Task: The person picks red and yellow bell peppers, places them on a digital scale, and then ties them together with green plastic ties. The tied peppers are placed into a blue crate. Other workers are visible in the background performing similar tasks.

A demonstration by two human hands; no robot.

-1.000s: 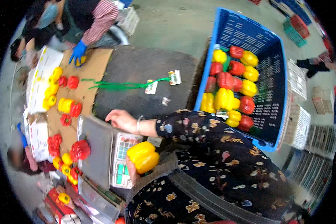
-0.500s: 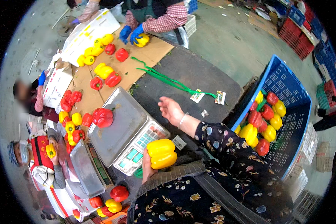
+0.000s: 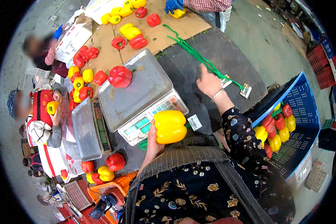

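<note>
The person's left hand [image 3: 153, 145] is clamped on a yellow bell pepper [image 3: 170, 127], held up in front of the body, near the close edge of the worktop [image 3: 227, 48]. Clock directions run from this pepper. Just beside it at three o'clock, a white label [image 3: 194, 122] lies flat. At ten to eleven is the scale [image 3: 140, 128], a large red pepper [image 3: 120, 77] resting on its metal pan.

Toward one to two, the right hand [image 3: 210, 84] is empty, its index finger stretched away from the thumb. The fingertip is at the green ties [image 3: 192, 51]; whether it touches them I cannot tell. Their printed tags [image 3: 245, 90] lie at two.

At eight, red and yellow peppers [image 3: 115, 161] sit together; at nine is a metal tray [image 3: 86, 130]. Farther off at three, a blue crate [image 3: 308, 104] holds more peppers [image 3: 283, 133]. At eleven, loose peppers lie on cardboard [image 3: 190, 28]. Farthest at twelve, a co-worker's blue-gloved hand [image 3: 174, 5] is on another yellow pepper [image 3: 178, 13].
</note>
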